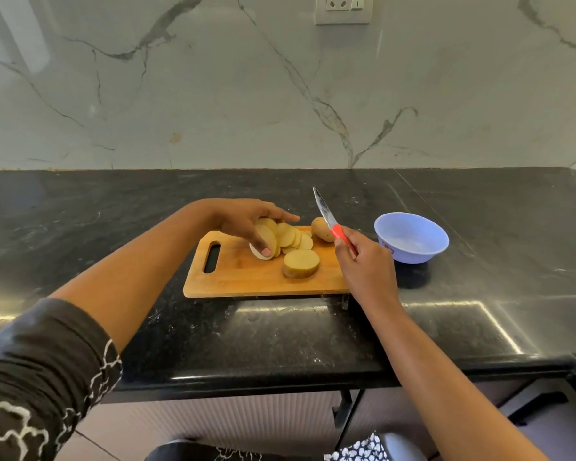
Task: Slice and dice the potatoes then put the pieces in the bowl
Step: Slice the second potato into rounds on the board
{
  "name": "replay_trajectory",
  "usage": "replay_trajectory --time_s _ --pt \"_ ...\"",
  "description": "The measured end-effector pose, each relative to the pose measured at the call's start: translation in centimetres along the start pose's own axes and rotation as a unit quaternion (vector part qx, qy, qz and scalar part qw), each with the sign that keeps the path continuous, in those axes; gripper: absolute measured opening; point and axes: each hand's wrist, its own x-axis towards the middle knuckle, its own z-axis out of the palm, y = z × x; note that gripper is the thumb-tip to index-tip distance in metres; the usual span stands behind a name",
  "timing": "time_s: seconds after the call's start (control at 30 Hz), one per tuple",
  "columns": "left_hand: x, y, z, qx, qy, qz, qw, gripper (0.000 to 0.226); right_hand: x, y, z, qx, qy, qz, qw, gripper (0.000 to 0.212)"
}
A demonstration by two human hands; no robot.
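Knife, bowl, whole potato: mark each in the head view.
knife [323,208], head view, on the blade.
bowl [413,254], head view, on the outer wall.
whole potato [319,229], head view, on the skin left of the knife.

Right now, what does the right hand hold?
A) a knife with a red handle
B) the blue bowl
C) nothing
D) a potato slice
A: the right hand grips the knife by its red handle, while the left hand holds the potato slices on the board.
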Motion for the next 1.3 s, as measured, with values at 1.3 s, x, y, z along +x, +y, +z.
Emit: replay_trajectory --time_s 1.3 --pt "-2.8 -3.5 6.3 -0.213 0.409 -0.306 0.833 0.094 -0.8 -2.3 1.6 -0.017 -0.003 -0.071 0.997 0.035"
